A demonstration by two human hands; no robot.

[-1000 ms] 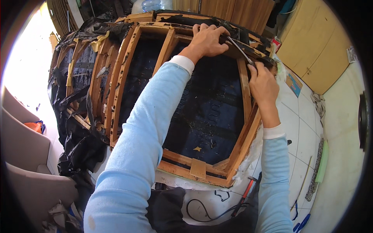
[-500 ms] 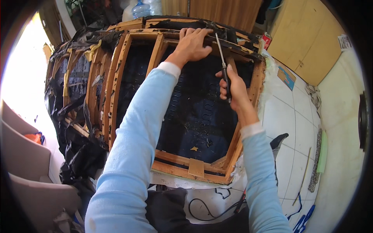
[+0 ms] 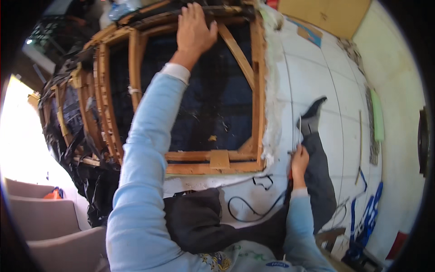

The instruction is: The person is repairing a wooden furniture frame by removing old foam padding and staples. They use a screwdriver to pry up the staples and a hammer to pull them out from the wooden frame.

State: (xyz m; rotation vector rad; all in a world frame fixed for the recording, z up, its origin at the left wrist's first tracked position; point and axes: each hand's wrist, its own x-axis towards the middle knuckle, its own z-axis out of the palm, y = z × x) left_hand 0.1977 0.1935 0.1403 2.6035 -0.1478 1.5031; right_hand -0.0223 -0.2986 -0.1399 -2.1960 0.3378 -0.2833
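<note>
My left hand (image 3: 195, 31) reaches to the far side of a wooden furniture frame (image 3: 190, 169). Its fingers lie stretched out over the dark far rail, with nothing visible in the grip. Black fabric (image 3: 199, 115) covers the bottom of the frame's opening, and staples and scraps lie on it. To the right of the frame, my right hand (image 3: 299, 161) is closed around a screwdriver (image 3: 299, 129). The thin shaft points away from me, and the fingers mostly cover the handle. Something red beside that hand is partly hidden.
Torn black cloth (image 3: 93, 199) hangs from the frame's left side. A black cable (image 3: 244, 216) loops over the white tiled floor (image 3: 312, 68) near my legs. Grey seats (image 3: 50, 217) stand at the left. Blue straps (image 3: 370, 215) and a green strip (image 3: 377, 113) lie along the right wall.
My right hand has pulled the screwdriver back from the far rail to beside my leg. The left hand stays at the far rail, its fingers now straighter. The view has shifted.
</note>
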